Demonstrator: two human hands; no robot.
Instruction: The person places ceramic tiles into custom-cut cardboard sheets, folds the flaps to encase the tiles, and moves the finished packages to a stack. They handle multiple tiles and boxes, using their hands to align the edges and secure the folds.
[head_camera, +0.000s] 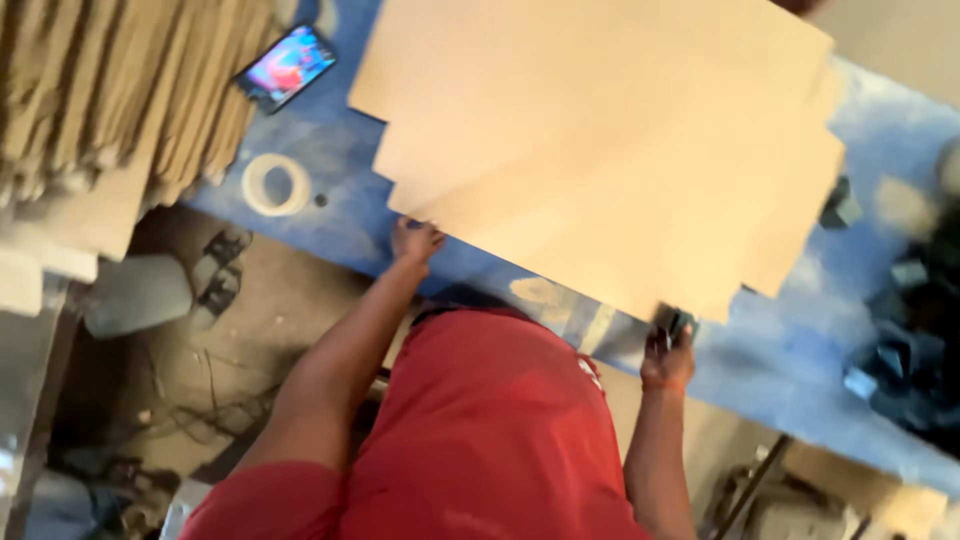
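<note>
Stack of about four tan boards (600, 150) laid on blue table (330, 170) | left hand (415, 240) pressed on board edge | right hand (668, 358) closed on small dark tool (676, 322) | one tape roll (276, 185), one phone (287, 66) nearby

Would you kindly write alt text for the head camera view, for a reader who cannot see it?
A person in a red shirt leans over a blue table, left hand and right hand on the near edge of a stack of tan boards; the right hand grips a small dark object. A tape roll and a phone lie nearby.
</note>
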